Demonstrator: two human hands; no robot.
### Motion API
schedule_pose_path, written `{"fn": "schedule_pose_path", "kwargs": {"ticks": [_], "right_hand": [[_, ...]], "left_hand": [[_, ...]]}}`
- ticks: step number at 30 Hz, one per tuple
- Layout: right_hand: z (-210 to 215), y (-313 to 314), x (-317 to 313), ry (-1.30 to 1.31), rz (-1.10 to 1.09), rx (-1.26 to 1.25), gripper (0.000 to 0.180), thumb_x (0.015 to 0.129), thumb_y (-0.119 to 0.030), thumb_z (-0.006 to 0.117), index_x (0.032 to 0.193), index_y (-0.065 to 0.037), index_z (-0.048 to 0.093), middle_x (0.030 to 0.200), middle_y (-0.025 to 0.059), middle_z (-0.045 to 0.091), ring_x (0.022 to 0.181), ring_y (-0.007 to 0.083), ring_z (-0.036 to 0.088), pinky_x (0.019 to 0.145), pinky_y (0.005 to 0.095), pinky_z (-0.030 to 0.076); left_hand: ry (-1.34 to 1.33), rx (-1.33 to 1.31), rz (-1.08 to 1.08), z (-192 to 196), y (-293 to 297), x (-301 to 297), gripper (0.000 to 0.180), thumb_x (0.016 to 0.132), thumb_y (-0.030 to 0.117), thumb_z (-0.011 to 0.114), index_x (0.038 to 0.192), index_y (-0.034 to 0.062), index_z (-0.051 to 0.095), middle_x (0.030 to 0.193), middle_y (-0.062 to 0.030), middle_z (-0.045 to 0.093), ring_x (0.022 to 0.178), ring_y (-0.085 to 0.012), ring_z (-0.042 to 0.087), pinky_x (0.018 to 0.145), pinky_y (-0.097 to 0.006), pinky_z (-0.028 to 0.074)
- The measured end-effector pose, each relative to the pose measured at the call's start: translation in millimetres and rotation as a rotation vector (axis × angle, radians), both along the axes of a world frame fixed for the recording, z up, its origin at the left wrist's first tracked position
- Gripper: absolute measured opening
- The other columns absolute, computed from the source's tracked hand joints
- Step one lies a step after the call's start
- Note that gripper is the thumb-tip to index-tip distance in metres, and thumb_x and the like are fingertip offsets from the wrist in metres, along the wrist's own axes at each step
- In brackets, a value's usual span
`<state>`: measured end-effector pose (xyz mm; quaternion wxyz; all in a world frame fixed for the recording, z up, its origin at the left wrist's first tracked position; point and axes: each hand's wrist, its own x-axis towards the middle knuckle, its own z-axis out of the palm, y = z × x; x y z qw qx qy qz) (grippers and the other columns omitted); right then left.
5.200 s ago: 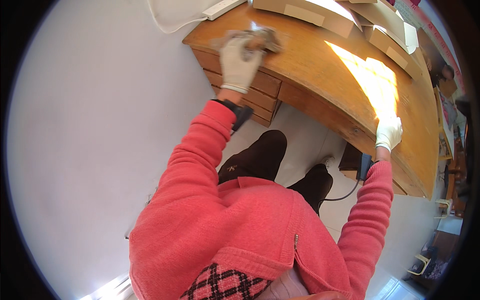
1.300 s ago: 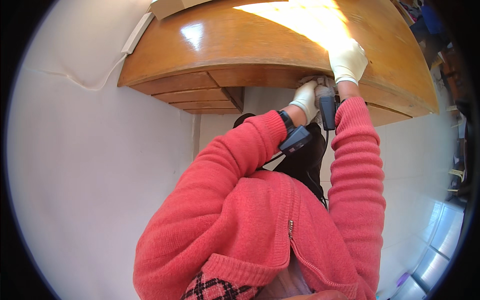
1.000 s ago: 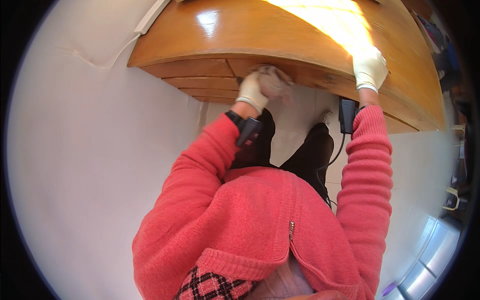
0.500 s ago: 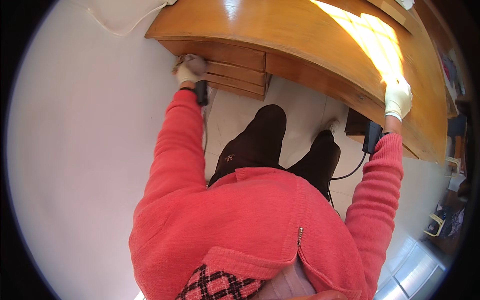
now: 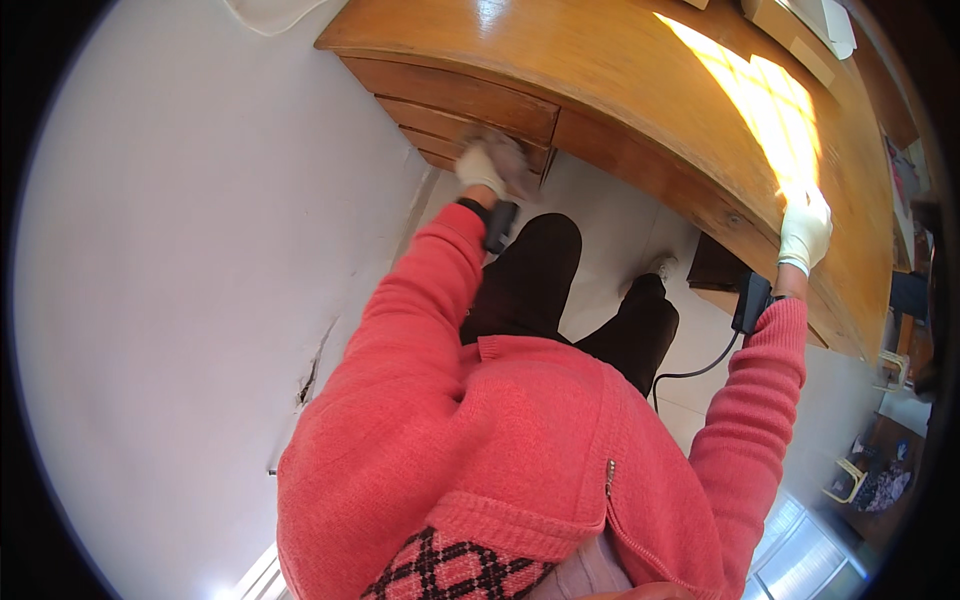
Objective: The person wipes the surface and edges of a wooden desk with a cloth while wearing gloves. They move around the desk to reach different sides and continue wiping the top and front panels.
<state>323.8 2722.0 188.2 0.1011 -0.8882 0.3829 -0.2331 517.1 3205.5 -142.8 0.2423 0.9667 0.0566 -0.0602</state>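
Observation:
My left hand (image 5: 478, 168), in a pale glove, is closed on a greyish-brown cloth (image 5: 513, 163), blurred by motion. The cloth lies against the front of the wooden drawers (image 5: 440, 115) on the desk's left side. My right hand (image 5: 805, 228), gloved as well, rests on the right part of the desktop by its front edge, next to a bright patch of sunlight. No object shows in the right hand; how far its fingers are spread is hard to make out. The wooden desk (image 5: 580, 60) has a curved look in this view.
A white wall (image 5: 180, 250) with a damaged spot stands close on my left. My legs in dark trousers (image 5: 530, 280) are before the desk's knee space. A cardboard box (image 5: 790, 30) sits at the desk's far right. A black cable (image 5: 700, 373) hangs from the right wrist device.
My left hand has moved right with the cloth, from the drawers' left end toward their right side. My right hand stays on the desktop. The view has shifted slightly.

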Motion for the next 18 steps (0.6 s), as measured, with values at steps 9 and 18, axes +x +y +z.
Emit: {"fn": "schedule_pose_path", "kwargs": {"ticks": [9, 18], "right_hand": [[1.2, 4.2, -1.6, 0.016, -0.034, -0.107, 0.043, 0.093, -0.051, 0.066, 0.124, -0.024, 0.080, 0.135, 0.0116, 0.074, 0.127, 0.0366, 0.066, 0.105, 0.0492, 0.052], [-5.6, -10.4, 0.1, 0.039, -0.007, -0.078, 0.041, 0.096, -0.050, 0.064, 0.126, -0.025, 0.079, 0.135, 0.0115, 0.074, 0.126, 0.0360, 0.067, 0.105, 0.0478, 0.053]], "left_hand": [[-0.012, -1.716, 0.775, 57.6, 118.6, 78.1, 0.037, 0.105, 0.039, 0.058, 0.133, 0.0147, 0.064, 0.137, -0.0113, 0.065, 0.122, -0.0306, 0.062, 0.100, -0.052, 0.054], [-0.136, -1.393, 0.809, 18.7, -80.9, -28.9, 0.043, 0.099, 0.026, 0.063, 0.136, 0.0031, 0.060, 0.129, -0.0188, 0.068, 0.110, -0.0319, 0.066, 0.098, -0.042, 0.051]]}}
